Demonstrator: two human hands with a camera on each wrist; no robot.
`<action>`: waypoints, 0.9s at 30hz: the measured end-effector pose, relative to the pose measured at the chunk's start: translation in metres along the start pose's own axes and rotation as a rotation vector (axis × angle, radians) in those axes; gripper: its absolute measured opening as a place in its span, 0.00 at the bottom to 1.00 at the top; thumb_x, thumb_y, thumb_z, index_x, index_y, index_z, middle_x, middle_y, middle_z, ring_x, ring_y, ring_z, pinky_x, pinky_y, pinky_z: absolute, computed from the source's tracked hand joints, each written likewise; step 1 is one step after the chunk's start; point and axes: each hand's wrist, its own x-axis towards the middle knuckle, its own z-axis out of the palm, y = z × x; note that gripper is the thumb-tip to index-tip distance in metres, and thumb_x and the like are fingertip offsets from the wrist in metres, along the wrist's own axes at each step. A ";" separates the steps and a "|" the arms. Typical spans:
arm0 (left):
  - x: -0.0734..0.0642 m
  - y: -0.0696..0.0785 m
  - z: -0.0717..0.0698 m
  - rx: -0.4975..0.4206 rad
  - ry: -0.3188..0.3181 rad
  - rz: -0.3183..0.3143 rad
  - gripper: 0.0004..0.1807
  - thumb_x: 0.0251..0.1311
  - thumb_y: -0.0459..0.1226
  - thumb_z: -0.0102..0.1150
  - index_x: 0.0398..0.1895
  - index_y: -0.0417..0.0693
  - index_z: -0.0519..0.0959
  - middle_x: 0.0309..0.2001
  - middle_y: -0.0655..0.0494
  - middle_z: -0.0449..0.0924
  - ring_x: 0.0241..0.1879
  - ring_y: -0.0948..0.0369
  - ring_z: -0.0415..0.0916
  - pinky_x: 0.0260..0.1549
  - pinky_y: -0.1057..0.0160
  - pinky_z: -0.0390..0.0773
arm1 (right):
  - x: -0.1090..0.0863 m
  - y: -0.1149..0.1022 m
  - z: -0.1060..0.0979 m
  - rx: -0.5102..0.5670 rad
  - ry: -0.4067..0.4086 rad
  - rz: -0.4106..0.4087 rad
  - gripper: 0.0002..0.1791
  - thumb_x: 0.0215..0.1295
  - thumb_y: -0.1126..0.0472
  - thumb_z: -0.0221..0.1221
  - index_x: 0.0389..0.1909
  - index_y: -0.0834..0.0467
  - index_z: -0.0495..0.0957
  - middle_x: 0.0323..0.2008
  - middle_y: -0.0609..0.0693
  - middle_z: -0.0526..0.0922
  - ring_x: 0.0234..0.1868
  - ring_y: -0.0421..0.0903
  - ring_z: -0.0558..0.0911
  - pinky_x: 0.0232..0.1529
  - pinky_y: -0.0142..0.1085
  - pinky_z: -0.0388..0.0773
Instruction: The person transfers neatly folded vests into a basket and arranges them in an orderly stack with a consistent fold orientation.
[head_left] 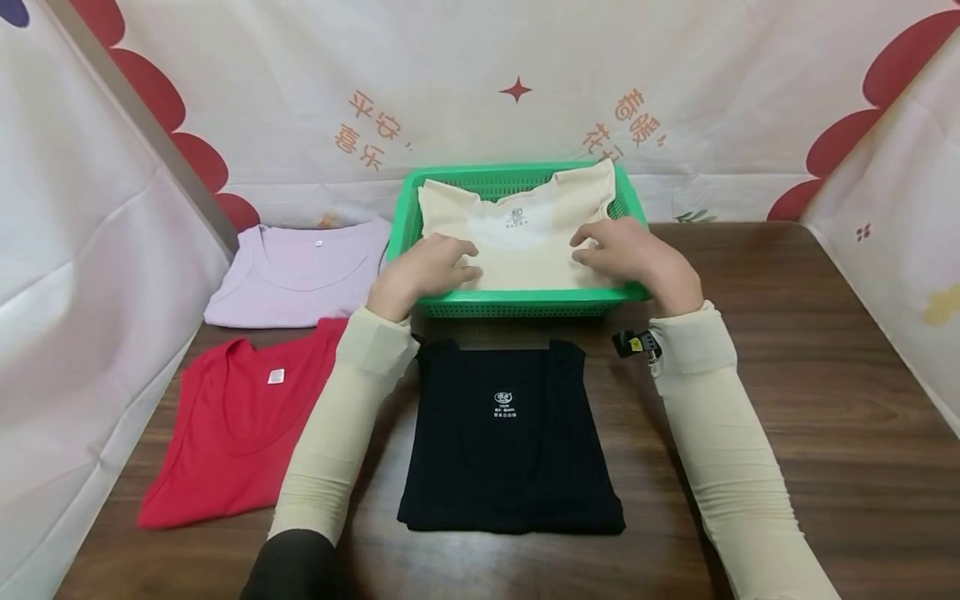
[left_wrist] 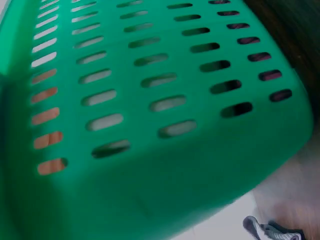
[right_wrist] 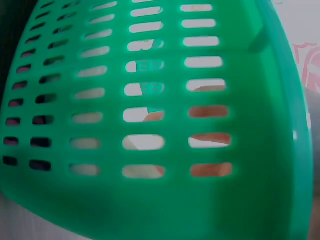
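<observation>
A folded cream sleeveless top (head_left: 525, 267), with a small dark print near its neckline, lies in a green slotted plastic basket (head_left: 525, 297). Its shoulder parts rise against the basket's back rim. Over the left part of the top is my left hand (head_left: 431, 268), fingers loosely bent and pointing inward. My right hand (head_left: 633, 254) mirrors it on the right side, thumb and fingers apart. Neither hand visibly grips the cloth; whether the fingertips touch it is unclear. Both wrist views are filled by the basket wall (left_wrist: 150, 195), with bits of fingers showing through the slots.
A folded black top (head_left: 510, 467) lies in front of the basket on the brown wooden table (head_left: 810, 400). At the left are a red tank top (head_left: 217, 458) and a lilac one (head_left: 300, 300) behind it. A patterned white cloth (head_left: 480, 92) hangs behind.
</observation>
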 end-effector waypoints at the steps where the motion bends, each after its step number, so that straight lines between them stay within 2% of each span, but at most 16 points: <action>1: 0.000 0.000 0.001 -0.015 -0.014 -0.012 0.27 0.76 0.47 0.53 0.70 0.42 0.75 0.68 0.47 0.78 0.68 0.52 0.73 0.72 0.52 0.68 | 0.000 0.000 0.001 0.007 -0.015 0.002 0.24 0.79 0.53 0.50 0.67 0.61 0.76 0.63 0.64 0.80 0.56 0.59 0.79 0.59 0.57 0.74; 7: -0.002 -0.004 0.001 -0.081 -0.042 -0.056 0.31 0.78 0.56 0.45 0.72 0.45 0.73 0.69 0.49 0.76 0.70 0.53 0.70 0.73 0.51 0.66 | 0.002 -0.002 0.006 -0.002 -0.054 -0.006 0.23 0.80 0.58 0.47 0.68 0.63 0.74 0.64 0.65 0.79 0.52 0.58 0.78 0.56 0.55 0.73; 11: -0.001 -0.006 0.001 -0.094 -0.082 -0.077 0.33 0.78 0.59 0.42 0.72 0.48 0.74 0.70 0.51 0.75 0.71 0.52 0.69 0.74 0.51 0.65 | 0.004 -0.003 0.009 -0.009 -0.073 -0.016 0.24 0.79 0.61 0.43 0.69 0.64 0.73 0.60 0.65 0.81 0.40 0.55 0.75 0.49 0.50 0.71; 14: -0.002 -0.007 0.000 -0.097 -0.114 -0.088 0.32 0.78 0.59 0.41 0.72 0.50 0.73 0.71 0.51 0.74 0.72 0.52 0.67 0.74 0.50 0.64 | 0.005 -0.005 0.012 0.002 -0.092 -0.004 0.26 0.76 0.65 0.41 0.70 0.64 0.72 0.62 0.65 0.79 0.36 0.54 0.70 0.46 0.48 0.67; 16: -0.002 -0.007 -0.001 -0.102 -0.128 -0.091 0.32 0.78 0.57 0.42 0.73 0.50 0.72 0.73 0.50 0.72 0.74 0.51 0.65 0.75 0.49 0.62 | 0.006 -0.005 0.014 0.010 -0.103 0.013 0.27 0.74 0.67 0.39 0.71 0.63 0.72 0.66 0.65 0.76 0.38 0.55 0.70 0.46 0.48 0.66; 18: -0.002 -0.006 -0.001 -0.102 -0.129 -0.090 0.31 0.78 0.56 0.43 0.74 0.48 0.70 0.74 0.49 0.71 0.75 0.50 0.64 0.75 0.49 0.62 | 0.006 -0.005 0.016 0.012 -0.107 0.024 0.29 0.73 0.67 0.39 0.73 0.61 0.69 0.70 0.65 0.73 0.46 0.56 0.72 0.49 0.49 0.66; 22: -0.001 -0.006 0.000 -0.109 -0.095 -0.077 0.31 0.79 0.53 0.45 0.75 0.46 0.70 0.72 0.47 0.73 0.73 0.50 0.67 0.74 0.49 0.64 | 0.007 -0.007 0.016 0.021 -0.094 0.026 0.30 0.77 0.63 0.40 0.78 0.59 0.61 0.73 0.67 0.68 0.55 0.58 0.72 0.52 0.52 0.66; 24: 0.000 -0.007 0.000 -0.120 -0.065 -0.064 0.29 0.79 0.51 0.46 0.73 0.45 0.71 0.69 0.46 0.76 0.71 0.50 0.71 0.72 0.49 0.67 | 0.008 -0.009 0.016 0.016 -0.062 0.008 0.30 0.79 0.61 0.41 0.80 0.59 0.58 0.73 0.67 0.68 0.59 0.60 0.75 0.56 0.53 0.70; 27: 0.001 -0.009 0.000 -0.129 -0.019 -0.034 0.27 0.78 0.49 0.48 0.72 0.44 0.72 0.66 0.45 0.78 0.67 0.51 0.74 0.69 0.50 0.70 | 0.007 -0.014 0.014 -0.004 0.024 -0.028 0.29 0.79 0.60 0.43 0.79 0.60 0.60 0.70 0.67 0.73 0.64 0.62 0.77 0.61 0.57 0.74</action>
